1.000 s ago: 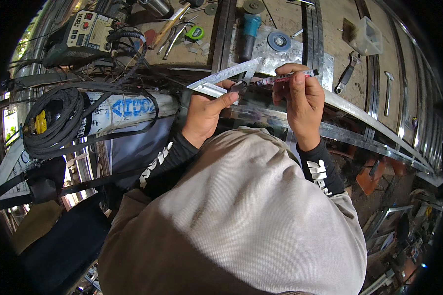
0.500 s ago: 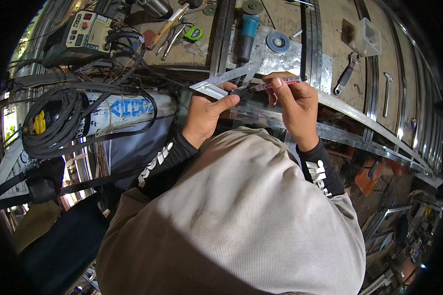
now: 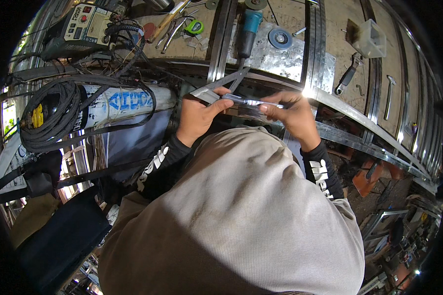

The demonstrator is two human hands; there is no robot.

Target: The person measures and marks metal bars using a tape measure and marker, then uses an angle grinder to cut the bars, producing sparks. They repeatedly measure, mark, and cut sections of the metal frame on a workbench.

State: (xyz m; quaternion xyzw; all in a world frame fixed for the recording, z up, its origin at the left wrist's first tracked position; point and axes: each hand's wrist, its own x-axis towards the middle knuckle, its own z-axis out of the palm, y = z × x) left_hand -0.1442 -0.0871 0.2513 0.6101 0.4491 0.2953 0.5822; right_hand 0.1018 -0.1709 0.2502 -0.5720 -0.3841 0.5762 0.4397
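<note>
My left hand (image 3: 196, 117) is closed on the corner of a flat metal angle piece (image 3: 205, 95), whose arms stretch toward the bench. Against that hand's thumb lies the left end of a slim marker pen (image 3: 253, 102), held nearly level. My right hand (image 3: 296, 117) pinches the pen's other end between thumb and fingers. Whether a cap covers the pen's left end is hard to make out. Both hands are close together in front of my chest, over the near edge of the bench.
Steel tubes (image 3: 312, 49) cross the bench. An angle grinder (image 3: 250, 32), a disc (image 3: 280, 38), an adjustable wrench (image 3: 349, 74), a green tape measure (image 3: 195, 27) and a clear plastic container (image 3: 370, 40) lie there. Leftward stand a welding machine (image 3: 86, 24) and a gas cylinder (image 3: 125, 103) with coiled cable (image 3: 49, 118).
My right hand has turned and lowered, bringing the marker from a slant to nearly level. The pen's left end now meets my left thumb. The angle piece has tilted slightly.
</note>
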